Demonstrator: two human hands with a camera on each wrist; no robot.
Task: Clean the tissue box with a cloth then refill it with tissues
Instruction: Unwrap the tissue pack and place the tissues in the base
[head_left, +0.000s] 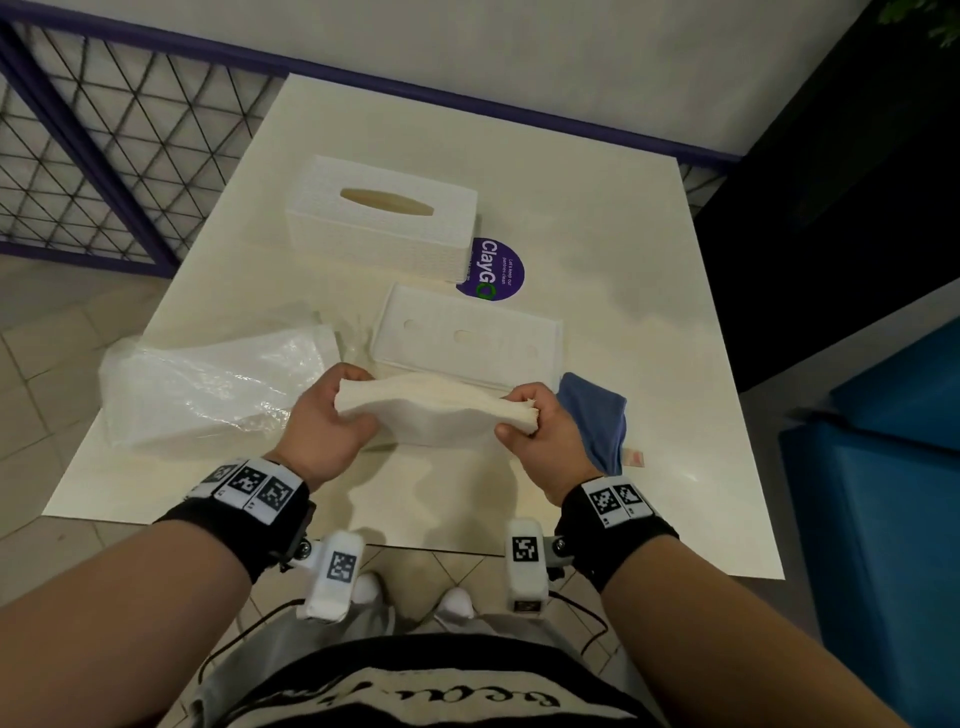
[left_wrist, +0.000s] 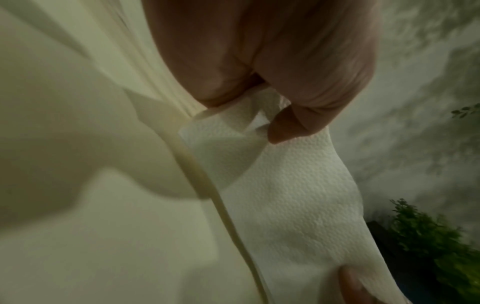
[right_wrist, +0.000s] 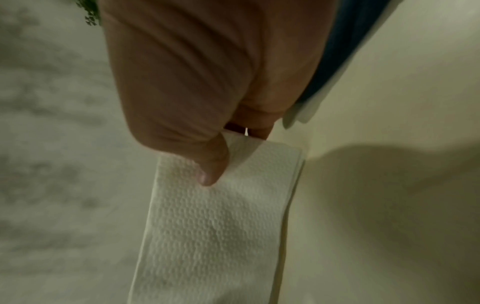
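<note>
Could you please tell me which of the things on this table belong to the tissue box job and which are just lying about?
Belong to the job:
tissue stack, gripped by left hand and right hand
tissue box cover
box base
blue cloth
plastic tissue wrapper

Just lying about:
purple sticker
small tag at the table's right edge
</note>
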